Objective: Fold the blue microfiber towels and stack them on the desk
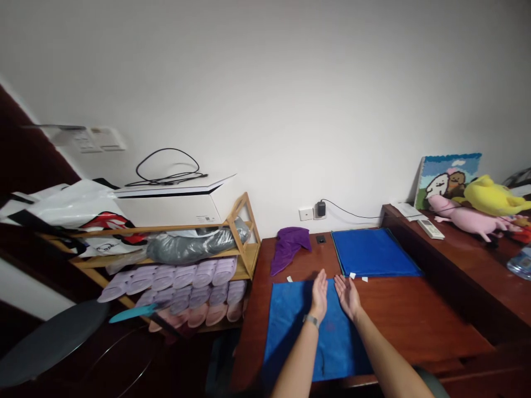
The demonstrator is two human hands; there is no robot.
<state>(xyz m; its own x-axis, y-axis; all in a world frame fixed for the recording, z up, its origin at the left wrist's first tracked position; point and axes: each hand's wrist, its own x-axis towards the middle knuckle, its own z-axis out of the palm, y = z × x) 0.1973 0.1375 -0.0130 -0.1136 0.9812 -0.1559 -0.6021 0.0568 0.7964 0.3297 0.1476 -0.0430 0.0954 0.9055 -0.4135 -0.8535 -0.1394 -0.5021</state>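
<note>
My left hand is held over the upper part of a blue cloth that lies flat near the front of the wooden desk. It is open, with a watch on the wrist. Beside it, my right hand is also open, palm turned inward and up, with nothing in it. A small gap separates the two hands. A folded blue cloth rests behind and to the right. Crumpled purple cloth lies at the back left of the desk. Small white tags show near my right fingertips.
On the left, a wooden rack holds lilac and pink slippers, a white box and bags. To the right, a raised ledge bears plush toys, a remote and a picture. A plugged adapter is on the wall.
</note>
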